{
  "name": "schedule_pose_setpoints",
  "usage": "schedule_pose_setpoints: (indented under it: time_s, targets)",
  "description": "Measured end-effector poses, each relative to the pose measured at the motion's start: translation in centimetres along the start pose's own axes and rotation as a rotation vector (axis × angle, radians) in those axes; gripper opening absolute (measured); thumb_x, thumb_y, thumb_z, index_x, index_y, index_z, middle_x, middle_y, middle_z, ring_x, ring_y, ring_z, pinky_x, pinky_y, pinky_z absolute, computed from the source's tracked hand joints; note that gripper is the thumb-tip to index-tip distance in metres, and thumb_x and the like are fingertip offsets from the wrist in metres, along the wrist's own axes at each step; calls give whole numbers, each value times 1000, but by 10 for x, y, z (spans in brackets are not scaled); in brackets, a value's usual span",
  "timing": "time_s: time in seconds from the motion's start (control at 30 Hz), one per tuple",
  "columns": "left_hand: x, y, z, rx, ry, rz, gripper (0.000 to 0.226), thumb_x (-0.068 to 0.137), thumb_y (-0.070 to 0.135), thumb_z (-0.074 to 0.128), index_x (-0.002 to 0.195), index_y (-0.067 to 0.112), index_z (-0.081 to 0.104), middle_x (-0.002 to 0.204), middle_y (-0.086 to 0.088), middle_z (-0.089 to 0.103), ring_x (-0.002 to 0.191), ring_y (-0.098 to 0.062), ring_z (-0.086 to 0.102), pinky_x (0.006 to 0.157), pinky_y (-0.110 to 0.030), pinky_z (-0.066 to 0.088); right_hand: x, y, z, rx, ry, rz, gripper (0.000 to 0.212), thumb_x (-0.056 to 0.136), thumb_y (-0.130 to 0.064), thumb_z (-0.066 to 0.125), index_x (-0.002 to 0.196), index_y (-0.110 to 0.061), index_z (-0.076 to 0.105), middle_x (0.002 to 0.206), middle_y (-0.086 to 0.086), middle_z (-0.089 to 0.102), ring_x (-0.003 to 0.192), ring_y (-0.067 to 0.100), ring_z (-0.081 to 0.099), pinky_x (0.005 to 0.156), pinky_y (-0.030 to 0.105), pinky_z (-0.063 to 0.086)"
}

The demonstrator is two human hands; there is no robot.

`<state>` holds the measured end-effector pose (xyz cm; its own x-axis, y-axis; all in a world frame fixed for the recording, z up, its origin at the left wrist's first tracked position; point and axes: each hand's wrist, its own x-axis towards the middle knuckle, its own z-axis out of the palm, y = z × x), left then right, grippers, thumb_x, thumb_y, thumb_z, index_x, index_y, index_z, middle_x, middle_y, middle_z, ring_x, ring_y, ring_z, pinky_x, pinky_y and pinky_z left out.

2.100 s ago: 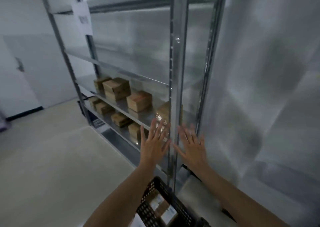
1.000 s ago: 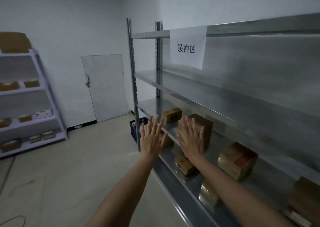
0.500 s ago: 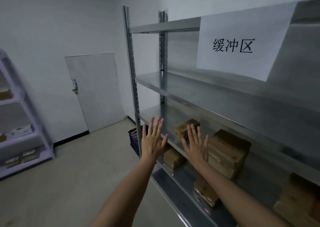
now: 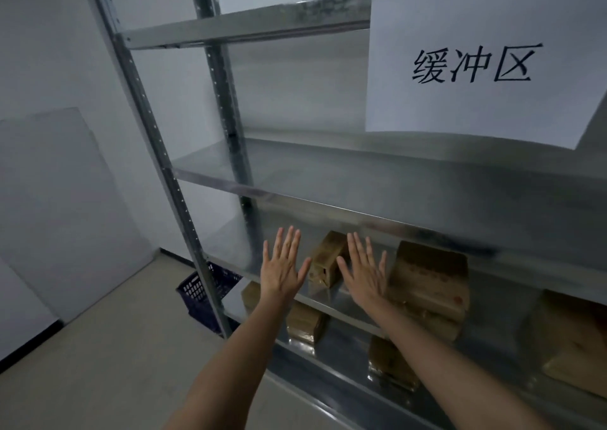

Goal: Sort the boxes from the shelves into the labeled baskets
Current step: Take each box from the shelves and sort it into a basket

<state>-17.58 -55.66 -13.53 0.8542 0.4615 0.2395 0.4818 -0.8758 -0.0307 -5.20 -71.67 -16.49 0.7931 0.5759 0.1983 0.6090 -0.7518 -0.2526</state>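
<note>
While reaching forward at arm's length, grasps nothing with either hand: keeps the left hand [image 4: 282, 272] and the right hand [image 4: 363, 273] released, fingers straight and fanned, palms turned toward the metal rack [image 4: 157, 154]. Frames a small brown box [image 4: 325, 262] between the two hands, probably lining up a two-handed pickup; cannot tell about contact, though likely none yet. Finds that box on the third shelf down, end-on to the front edge, with a larger box [image 4: 430, 278] just beside the right hand and another box [image 4: 571, 337] well apart at the far right. Notes two lower boxes [image 4: 303, 323] on the shelf beneath, set near the lip within easy reach. Spots a dark blue basket [image 4: 200, 293] on the floor past the rack's left post, seemingly kept close for drop-offs; cannot read any label on it. Reads, higher up, a white paper sign [image 4: 473, 62] hung from the top shelf, presumably naming this rack. Ends at a pale door [image 4: 56, 199] in the back wall.
</note>
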Motion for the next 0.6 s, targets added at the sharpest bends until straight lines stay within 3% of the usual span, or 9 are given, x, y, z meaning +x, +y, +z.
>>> schedule_pose_setpoints:
  time_s: [0.07, 0.2, 0.27, 0.4, 0.5, 0.6]
  targets:
    - [21, -6, 12, -4, -7, 46, 81, 87, 63, -22, 156, 22, -20, 164, 0, -25, 149, -21, -28, 123, -48, -13, 15, 0, 5, -3, -16, 30, 90, 72, -69, -36, 151, -29, -25, 160, -4, -27, 147, 19, -24, 115, 54, -15]
    - [56, -16, 36, -26, -19, 123, 78, 91, 63, -14, 158, 22, -17, 164, 1, -25, 149, -20, -28, 118, -45, -20, 36, -1, 11, -27, -49, 74, 67, 99, -60, 0, 153, -28, -22, 162, -4, -23, 148, 18, -23, 116, 53, -16]
    - [71, -22, 47, -39, -30, 156, 77, 92, 62, -12, 158, 23, -16, 164, 1, -23, 150, -20, -26, 119, -45, -19, 43, -5, 14, -36, -50, 101, 65, 102, -56, 7, 153, -28, -22, 161, -4, -23, 148, 17, -23, 117, 53, -16]
    - [96, -37, 69, -69, -52, 234, 74, 95, 62, -11, 157, 21, -15, 164, 0, -21, 150, -22, -23, 121, -46, -17, 55, -19, 33, -46, -70, 200, 65, 100, -57, 3, 153, -28, -23, 160, -5, -26, 147, 17, -26, 116, 53, -19]
    - [116, -52, 89, -96, -96, 291, 69, 102, 59, 4, 157, 22, -18, 163, 1, -26, 148, -21, -29, 121, -44, -19, 65, -31, 56, -18, -70, 280, 73, 89, -62, -11, 154, -30, -20, 163, -6, -20, 149, 16, -22, 117, 54, -17]
    - [135, -70, 108, -92, -140, 358, 68, 103, 58, 5, 155, 23, -22, 162, 2, -28, 148, -20, -30, 122, -45, -16, 70, -43, 80, 8, -22, 333, 79, 82, -66, -18, 153, -31, -20, 162, -8, -19, 149, 16, -22, 117, 54, -17]
